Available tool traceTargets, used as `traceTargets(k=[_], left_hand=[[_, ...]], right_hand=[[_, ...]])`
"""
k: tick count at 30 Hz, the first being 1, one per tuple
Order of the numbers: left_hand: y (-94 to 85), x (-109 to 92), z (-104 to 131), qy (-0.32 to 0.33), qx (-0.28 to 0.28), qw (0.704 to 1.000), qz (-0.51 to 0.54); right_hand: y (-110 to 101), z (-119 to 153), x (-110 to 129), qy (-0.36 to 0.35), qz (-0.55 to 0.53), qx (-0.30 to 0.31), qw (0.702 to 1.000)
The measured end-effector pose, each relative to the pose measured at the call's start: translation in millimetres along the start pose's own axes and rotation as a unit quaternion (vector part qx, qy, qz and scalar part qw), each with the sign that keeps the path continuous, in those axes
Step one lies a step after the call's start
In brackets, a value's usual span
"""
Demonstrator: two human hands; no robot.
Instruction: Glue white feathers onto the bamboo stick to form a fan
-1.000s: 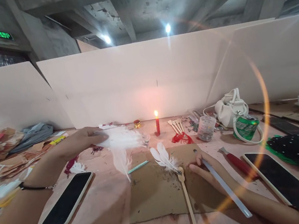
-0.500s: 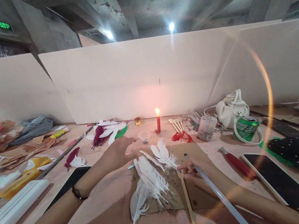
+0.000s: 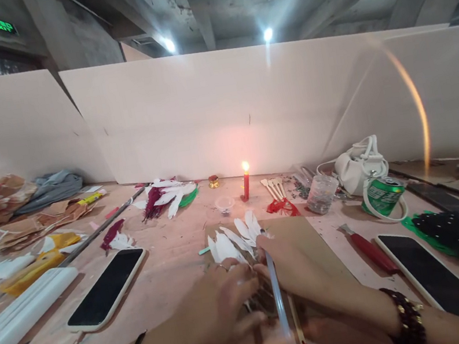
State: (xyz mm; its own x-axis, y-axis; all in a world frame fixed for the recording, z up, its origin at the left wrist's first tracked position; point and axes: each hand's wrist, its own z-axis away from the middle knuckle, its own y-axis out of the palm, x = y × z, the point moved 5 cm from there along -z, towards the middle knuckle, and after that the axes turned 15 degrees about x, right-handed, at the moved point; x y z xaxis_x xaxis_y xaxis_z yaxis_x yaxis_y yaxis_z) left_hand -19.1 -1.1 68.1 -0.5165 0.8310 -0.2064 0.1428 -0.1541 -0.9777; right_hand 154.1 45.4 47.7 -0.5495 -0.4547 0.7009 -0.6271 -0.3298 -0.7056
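Observation:
My right hand (image 3: 286, 259) is closed round a translucent glue stick (image 3: 278, 299) with a dark upper end. Under it, partly hidden, a thin wooden stick (image 3: 297, 322) with a red tassel points toward me. White feathers (image 3: 227, 247) lie fanned out on a brown cardboard sheet (image 3: 306, 235), their lower parts covered by my hands. Over these feathers hovers my left hand (image 3: 228, 295), its fingers apart and slightly blurred, close to the right hand. Whether its fingertips touch the feathers is hard to see.
Beyond the cardboard burns a red candle (image 3: 246, 185) beside a small clear dish (image 3: 225, 204). Several tasselled wooden sticks (image 3: 275, 189), a clear jar (image 3: 322, 194) and a green can (image 3: 383, 196) stand or lie to the right. Phones (image 3: 108, 289) flank both arms.
My left hand has drawn back from near the clear dish to the feathers, uncovering the left phone. My right hand has shifted left, and the glue stick now points more straight toward me.

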Motion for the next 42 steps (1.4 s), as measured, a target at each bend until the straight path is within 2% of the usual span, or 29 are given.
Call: traceTargets(k=[4,10,13,15,17,18,20,23,25,27,29,32,34,38,42], left_hand=[[5.5,-12,2,0.007,0.017,1.000,-0.014],[-8.8,0,22,-0.028,0.048,0.998,-0.012],[-18.5,13,30,-0.049,0.024,0.998,-0.026],[-23.1,23,26,-0.072,0.002,0.997,-0.035],[-27.6,32,14,-0.102,-0.029,0.994,0.019],[-29.7,36,6,-0.116,-0.051,0.988,0.085],[-28.4,39,-13,-0.134,-0.063,0.951,0.272],[-18.4,23,-41,-0.121,-0.014,0.873,0.472],[-13.2,9,-53,-0.113,-0.001,0.844,0.524],[-8.8,0,-59,-0.121,-0.014,0.830,0.544],[-3.8,-3,-60,-0.140,-0.035,0.815,0.561],[4.5,1,-60,-0.154,-0.053,0.786,0.596],[9.5,5,-60,-0.140,-0.051,0.786,0.600],[23.3,14,-57,-0.107,-0.041,0.823,0.556],[44.4,26,-53,-0.093,-0.022,0.836,0.541]], right_hand=[[1,-13,1,0.008,-0.022,-0.016,1.000],[-16,-6,-15,0.042,-0.046,-0.051,0.997],[-25,3,-19,0.028,-0.140,-0.064,0.988],[-29,12,-15,0.003,-0.194,-0.067,0.979],[-30,22,-10,-0.008,-0.218,-0.067,0.974],[-30,27,-7,-0.012,-0.222,-0.067,0.973],[-30,37,-2,-0.022,-0.210,-0.072,0.975],[-32,49,2,-0.038,-0.155,-0.090,0.983],[-33,55,3,-0.046,-0.097,-0.102,0.989],[-34,60,6,-0.064,-0.032,-0.124,0.990],[-35,63,9,-0.090,0.013,-0.144,0.985],[-35,66,10,-0.113,0.012,-0.153,0.982],[-35,67,8,-0.114,-0.017,-0.151,0.982],[-31,69,0,-0.099,-0.056,-0.143,0.983],[-27,71,-4,-0.082,-0.048,-0.143,0.985]])
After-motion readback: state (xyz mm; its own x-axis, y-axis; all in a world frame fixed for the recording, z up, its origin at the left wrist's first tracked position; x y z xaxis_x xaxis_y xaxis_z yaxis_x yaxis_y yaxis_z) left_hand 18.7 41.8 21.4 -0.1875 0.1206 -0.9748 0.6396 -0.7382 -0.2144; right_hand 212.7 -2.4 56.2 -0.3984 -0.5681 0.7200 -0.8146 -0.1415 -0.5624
